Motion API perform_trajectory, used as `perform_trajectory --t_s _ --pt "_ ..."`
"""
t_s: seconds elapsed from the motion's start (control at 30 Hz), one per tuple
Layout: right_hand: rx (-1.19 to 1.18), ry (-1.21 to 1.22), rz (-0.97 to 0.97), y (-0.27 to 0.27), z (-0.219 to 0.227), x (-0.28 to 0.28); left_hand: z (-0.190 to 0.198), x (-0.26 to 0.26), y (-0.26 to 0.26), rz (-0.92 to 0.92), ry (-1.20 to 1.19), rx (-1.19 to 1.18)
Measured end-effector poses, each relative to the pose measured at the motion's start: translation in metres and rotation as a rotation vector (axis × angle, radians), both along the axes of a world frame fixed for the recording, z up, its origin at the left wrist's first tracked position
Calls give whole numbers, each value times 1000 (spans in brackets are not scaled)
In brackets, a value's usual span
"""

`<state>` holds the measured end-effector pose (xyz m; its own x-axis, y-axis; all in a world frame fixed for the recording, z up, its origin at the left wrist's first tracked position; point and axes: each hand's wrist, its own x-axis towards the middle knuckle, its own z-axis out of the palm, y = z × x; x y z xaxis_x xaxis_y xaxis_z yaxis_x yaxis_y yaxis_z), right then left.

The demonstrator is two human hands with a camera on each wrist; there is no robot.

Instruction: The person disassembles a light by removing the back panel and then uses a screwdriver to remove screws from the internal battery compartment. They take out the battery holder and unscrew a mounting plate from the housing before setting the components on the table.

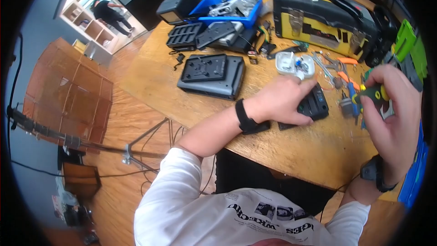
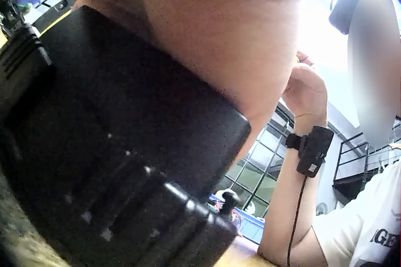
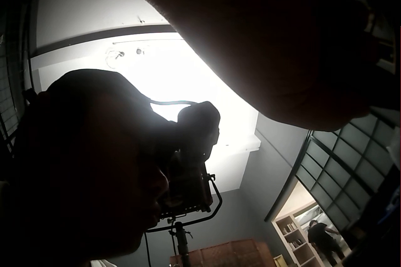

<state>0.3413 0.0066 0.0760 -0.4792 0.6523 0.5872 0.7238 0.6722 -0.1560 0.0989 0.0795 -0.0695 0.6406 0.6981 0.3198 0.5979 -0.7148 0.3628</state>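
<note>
My left hand [image 1: 284, 98] lies over a black plastic device [image 1: 321, 102] near the front of the wooden table, thumb and forefinger spread straight across it. The hand hides much of the device. In the left wrist view a black ribbed casing [image 2: 125, 104] fills the space right under the left hand [image 2: 219, 35]. Raised over the table's right side, my right hand [image 1: 398, 105] grips a screwdriver by its yellow-green and black handle [image 1: 377, 94]. In the right wrist view the right hand [image 3: 276, 48] is a dark shape, and the tool does not show.
A small white box [image 1: 286, 65] of parts sits beyond the left hand. Pliers [image 1: 339, 66] and other tools lie right of it. Behind stand a yellow-black toolbox [image 1: 314, 18] and a blue bin [image 1: 218, 19]. A grey-black unit [image 1: 211, 82] is at left. Another person [image 1: 109, 14] bends in the doorway.
</note>
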Motion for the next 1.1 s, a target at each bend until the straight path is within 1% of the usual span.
perform_trajectory --t_s 0.07,0.1,0.13,0.2,0.23,0.3,0.33,0.37,0.4,0.47,0.53,0.57,0.63,0.77,0.8,0.87,1.0,1.07,1.1 --pt "112 -59 55 1 0 3 3 0 1 16 47 12" --pt "118 -115 48 0 3 6 4 0 1 23 56 17" --pt "121 -83 104 5 -1 9 3 0 1 28 63 20" --pt "-90 43 27 4 -4 14 -1 1 4 57 10 -28" --pt "-117 30 -6 5 -3 13 3 0 4 75 13 -139" --pt "-80 10 89 8 -2 11 1 0 6 57 11 -170" --pt "-96 2 72 5 -4 16 -1 0 8 53 7 -186" --pt "-108 -5 66 5 0 -3 -7 -1 9 41 -7 -123" --pt "-119 -11 66 6 -1 0 -9 0 11 17 -23 -109" --pt "-132 -19 73 6 -1 -6 2 -1 9 61 -23 -293" --pt "-142 -26 86 6 -4 5 -1 -4 14 48 -33 -310" --pt "-146 -30 93 6 -2 -2 -3 -5 16 35 -41 -322" --pt "-154 -37 109 9 -4 2 -8 -7 19 16 -56 -308" --pt "-158 -46 141 11 -1 -17 -15 -9 23 -31 -100 -270" --pt "-156 -48 149 10 -1 -14 -13 -9 23 -29 -101 -269" --pt "-153 -53 165 11 0 -21 -9 -8 22 -8 -80 -300" --pt "-148 -64 197 12 0 -28 -9 -6 21 19 -91 -256" --pt "-146 -70 213 12 -1 -23 -6 -4 19 134 -158 -387" --pt "-147 -74 220 12 -1 -24 -4 -4 19 135 -160 -387"
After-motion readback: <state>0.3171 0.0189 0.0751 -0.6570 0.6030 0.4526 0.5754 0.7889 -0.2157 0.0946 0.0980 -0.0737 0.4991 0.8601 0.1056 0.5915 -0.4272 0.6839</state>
